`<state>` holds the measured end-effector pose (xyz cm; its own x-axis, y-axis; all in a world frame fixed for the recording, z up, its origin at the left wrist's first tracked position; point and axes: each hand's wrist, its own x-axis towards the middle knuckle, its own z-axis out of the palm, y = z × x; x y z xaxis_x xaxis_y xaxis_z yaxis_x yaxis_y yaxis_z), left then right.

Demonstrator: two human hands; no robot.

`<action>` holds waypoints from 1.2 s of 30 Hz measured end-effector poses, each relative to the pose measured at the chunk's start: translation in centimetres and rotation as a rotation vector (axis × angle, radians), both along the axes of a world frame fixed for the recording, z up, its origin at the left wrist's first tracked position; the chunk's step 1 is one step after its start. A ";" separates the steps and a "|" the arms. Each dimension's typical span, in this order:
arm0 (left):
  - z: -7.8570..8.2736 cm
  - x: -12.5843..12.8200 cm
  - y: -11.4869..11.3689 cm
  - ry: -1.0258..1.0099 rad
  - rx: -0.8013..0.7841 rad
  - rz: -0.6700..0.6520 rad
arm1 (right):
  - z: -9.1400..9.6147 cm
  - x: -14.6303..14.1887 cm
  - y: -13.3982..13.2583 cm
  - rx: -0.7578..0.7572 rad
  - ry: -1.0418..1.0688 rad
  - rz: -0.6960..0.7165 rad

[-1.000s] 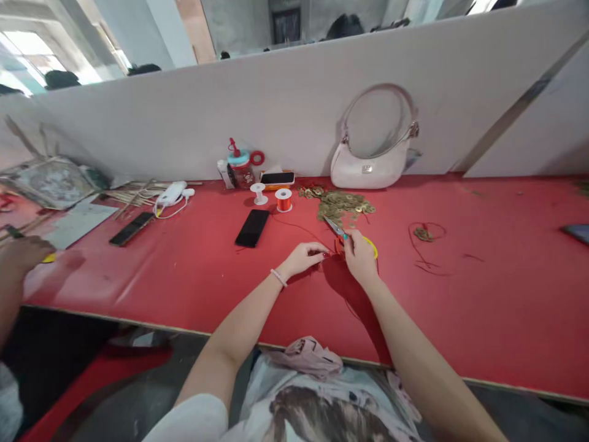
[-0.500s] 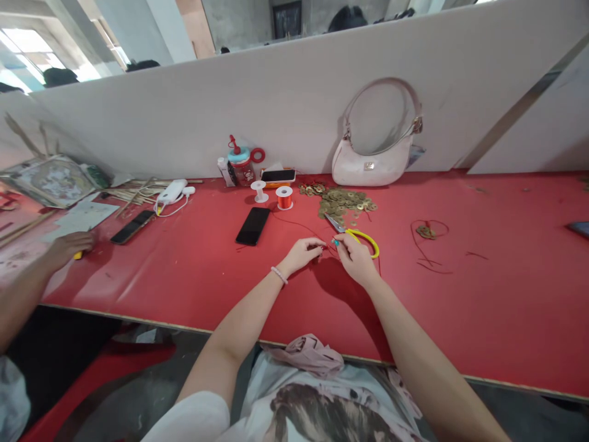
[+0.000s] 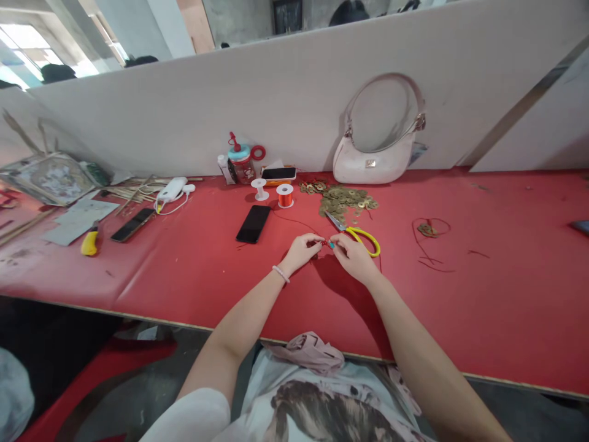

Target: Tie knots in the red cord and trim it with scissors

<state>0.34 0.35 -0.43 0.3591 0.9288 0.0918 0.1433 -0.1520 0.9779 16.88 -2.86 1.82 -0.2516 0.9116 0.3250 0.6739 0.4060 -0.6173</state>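
My left hand [image 3: 301, 253] pinches a thin red cord [image 3: 299, 222] over the red table. Close beside it, my right hand [image 3: 353, 256] is closed at the fingertips on the same cord, with a small turquoise spot showing at its fingers. What exactly lies between the fingertips is too small to make out. The cord trails back toward a spool of red thread [image 3: 284, 196]. Yellow-handled scissors [image 3: 365, 238] lie just beyond my right hand, their blades pointing at a pile of brass-coloured coins [image 3: 345, 200].
A black phone [image 3: 253, 224] lies left of my hands, with an empty white spool [image 3: 260, 189] behind it. A white handbag [image 3: 375, 161] leans on the partition. To the right are corded coins [image 3: 427, 229]. A yellow-handled cutter [image 3: 91, 240] lies at the left.
My hands have drawn slightly closer together at the cord. The neighbour's hand at the left has gone from the table, leaving the yellow-handled cutter lying there.
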 end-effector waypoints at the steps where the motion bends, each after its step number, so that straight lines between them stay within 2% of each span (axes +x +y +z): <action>1: -0.1 0.0 0.0 0.005 0.001 0.013 | 0.0 0.0 0.0 -0.008 -0.010 -0.009; 7: 0.0 0.0 0.2 0.032 0.004 0.030 | 0.0 0.0 0.0 -0.001 -0.029 -0.023; 12: 0.1 0.1 0.1 0.033 0.013 0.020 | -0.2 -0.1 0.2 -0.014 0.001 -0.123; 21: 0.0 0.0 0.1 0.046 0.038 -0.002 | -0.5 -0.2 0.2 -0.011 0.055 -0.081; 30: 0.2 0.1 0.0 0.060 0.070 -0.009 | -0.7 0.0 0.3 -0.004 -0.095 -0.073; 36: 0.5 0.2 -0.1 0.133 0.153 0.006 | -0.5 0.0 0.1 0.058 -0.204 -0.142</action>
<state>0.52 0.23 0.04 0.3717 0.9098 0.1846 0.2710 -0.2965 0.9158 16.87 -2.75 1.37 -0.1879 0.9239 0.3332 0.8352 0.3289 -0.4408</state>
